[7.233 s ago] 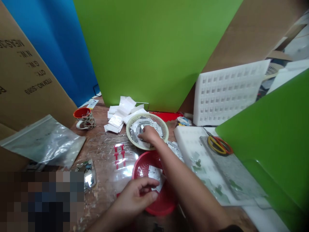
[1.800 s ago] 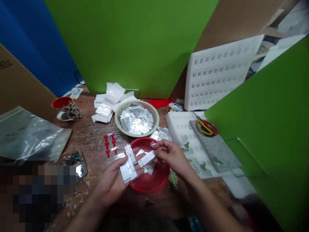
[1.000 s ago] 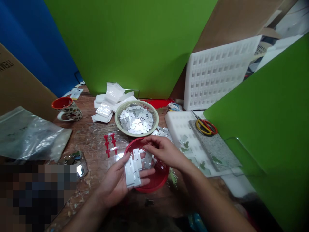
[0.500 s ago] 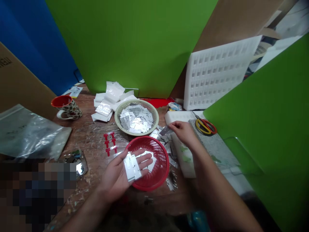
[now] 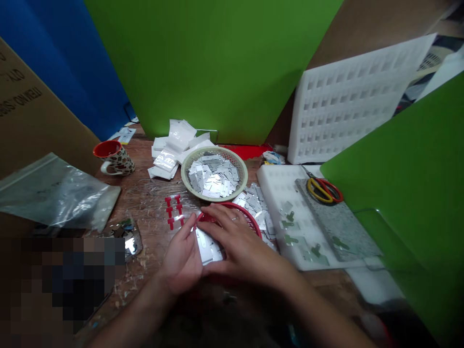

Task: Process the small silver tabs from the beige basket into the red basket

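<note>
A small stack of flat silver metal plates (image 5: 207,247) rests in my left hand (image 5: 181,263), thumb along its left edge. My right hand (image 5: 241,241) is over the stack, with its fingertips at the far edge and its thumb at the near edge. Beneath both hands is a red plastic basket (image 5: 255,223), mostly hidden by them. Just behind it stands a cream basket (image 5: 188,186) full of similar metal plates (image 5: 213,176). More loose plates (image 5: 255,203) lie on the table to the right of the baskets.
White packets (image 5: 168,157) and a patterned mug (image 5: 121,162) stand at the back left. Red T-shaped pieces (image 5: 169,211) lie left of the baskets. On the right are a white foam block (image 5: 277,193), a grey slab (image 5: 322,222) and scissors (image 5: 322,190). Green boards (image 5: 217,72) rise behind.
My right hand has moved left from the loose plates, where it held a single plate, onto the stack in my left hand. My left fingers have curled up from lying flat. The view has shifted slightly.
</note>
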`<state>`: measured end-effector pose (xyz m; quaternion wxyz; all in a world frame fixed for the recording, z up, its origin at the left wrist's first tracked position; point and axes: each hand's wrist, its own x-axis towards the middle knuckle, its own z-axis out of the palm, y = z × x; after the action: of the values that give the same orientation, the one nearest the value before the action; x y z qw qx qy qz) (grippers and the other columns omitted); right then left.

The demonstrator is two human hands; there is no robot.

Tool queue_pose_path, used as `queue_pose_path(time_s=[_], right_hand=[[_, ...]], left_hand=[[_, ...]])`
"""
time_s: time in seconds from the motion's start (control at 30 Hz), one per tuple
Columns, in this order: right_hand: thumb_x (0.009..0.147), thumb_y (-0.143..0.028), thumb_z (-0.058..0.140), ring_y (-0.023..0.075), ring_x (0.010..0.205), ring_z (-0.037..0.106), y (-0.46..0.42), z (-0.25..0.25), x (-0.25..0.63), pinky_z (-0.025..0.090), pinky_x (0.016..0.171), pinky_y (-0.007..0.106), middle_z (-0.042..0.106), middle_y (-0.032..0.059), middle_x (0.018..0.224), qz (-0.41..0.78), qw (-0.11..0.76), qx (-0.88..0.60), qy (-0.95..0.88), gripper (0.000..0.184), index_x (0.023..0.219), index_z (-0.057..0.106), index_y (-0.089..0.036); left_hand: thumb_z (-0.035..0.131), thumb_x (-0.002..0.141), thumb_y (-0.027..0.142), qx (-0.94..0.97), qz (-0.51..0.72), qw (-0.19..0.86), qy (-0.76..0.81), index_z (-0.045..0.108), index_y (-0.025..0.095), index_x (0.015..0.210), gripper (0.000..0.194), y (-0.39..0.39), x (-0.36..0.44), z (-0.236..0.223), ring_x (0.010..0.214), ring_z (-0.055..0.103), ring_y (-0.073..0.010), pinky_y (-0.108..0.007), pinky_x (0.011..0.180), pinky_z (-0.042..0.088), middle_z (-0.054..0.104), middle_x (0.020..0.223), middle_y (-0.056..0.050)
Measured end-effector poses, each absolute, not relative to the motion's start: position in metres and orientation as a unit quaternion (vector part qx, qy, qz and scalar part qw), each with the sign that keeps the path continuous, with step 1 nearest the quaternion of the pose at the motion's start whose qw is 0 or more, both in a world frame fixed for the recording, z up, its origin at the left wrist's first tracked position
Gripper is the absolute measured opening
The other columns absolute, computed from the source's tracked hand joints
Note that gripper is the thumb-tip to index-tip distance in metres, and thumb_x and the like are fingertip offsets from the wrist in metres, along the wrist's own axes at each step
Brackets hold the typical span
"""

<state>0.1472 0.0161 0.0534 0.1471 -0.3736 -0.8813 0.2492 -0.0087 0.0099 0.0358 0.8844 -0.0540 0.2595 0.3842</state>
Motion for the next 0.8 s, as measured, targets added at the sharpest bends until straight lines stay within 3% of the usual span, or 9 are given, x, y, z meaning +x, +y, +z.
queue_pose_path(time_s=[0.2, 0.33, 0.43, 0.53, 0.8], right_hand=[[0.078, -0.041, 0.072, 0.0294, 0.138, 0.029, 0.016, 0.051, 0.148, 0.026, 0.111, 0.051, 0.042, 0.0091, 0.146, 0.268, 0.179, -0.364, -0.874, 0.061, 0.133, 0.051, -0.023], [0.091, -0.027, 0.055, 0.0226, 0.123, 0.05, 0.018, 0.044, 0.151, 0.038, 0.104, 0.045, 0.059, 0.0053, 0.128, 0.322, 0.315, -0.398, -0.799, 0.027, 0.115, 0.066, -0.028], [0.09, -0.027, 0.056, 0.02, 0.099, 0.062, 0.024, 0.032, 0.155, 0.048, 0.089, 0.038, 0.069, 0.0054, 0.101, 0.377, 0.432, -0.484, -0.662, 0.018, 0.092, 0.074, -0.024], [0.081, -0.035, 0.066, 0.0188, 0.078, 0.064, 0.031, 0.023, 0.159, 0.05, 0.074, 0.032, 0.07, 0.0041, 0.081, 0.448, 0.45, -0.542, -0.55, 0.019, 0.074, 0.072, -0.019], [0.08, -0.049, 0.062, 0.0126, 0.058, 0.05, 0.031, 0.018, 0.167, 0.038, 0.055, 0.025, 0.06, -0.0001, 0.061, 0.535, 0.391, -0.571, -0.484, 0.038, 0.065, 0.068, -0.015]], left_hand=[[0.034, 0.097, 0.036, -0.022, 0.391, 0.88, 0.269, 0.056, 0.012, 0.123, 0.041, 0.009, -0.014, 0.028, 0.104, 0.065, -0.0267, -0.044, 0.096, 0.046, 0.07, 0.107, -0.013], [0.041, 0.096, 0.028, 0.008, 0.412, 0.869, 0.275, 0.063, 0.011, 0.106, 0.03, 0.008, -0.019, 0.019, 0.1, 0.067, -0.0254, -0.042, 0.092, 0.05, 0.072, 0.103, -0.014], [0.046, 0.094, 0.025, 0.025, 0.401, 0.863, 0.306, 0.063, 0.011, 0.1, 0.023, 0.007, -0.021, 0.019, 0.099, 0.068, -0.0273, -0.043, 0.087, 0.053, 0.071, 0.103, -0.016], [0.051, 0.091, 0.022, 0.028, 0.387, 0.855, 0.343, 0.063, 0.011, 0.092, 0.016, 0.006, -0.022, 0.022, 0.1, 0.068, -0.0294, -0.042, 0.082, 0.056, 0.071, 0.104, -0.019], [0.051, 0.09, 0.019, 0.04, 0.366, 0.851, 0.375, 0.06, 0.008, 0.098, 0.016, 0.006, -0.021, 0.025, 0.107, 0.064, -0.0339, -0.038, 0.077, 0.058, 0.067, 0.111, -0.024]])
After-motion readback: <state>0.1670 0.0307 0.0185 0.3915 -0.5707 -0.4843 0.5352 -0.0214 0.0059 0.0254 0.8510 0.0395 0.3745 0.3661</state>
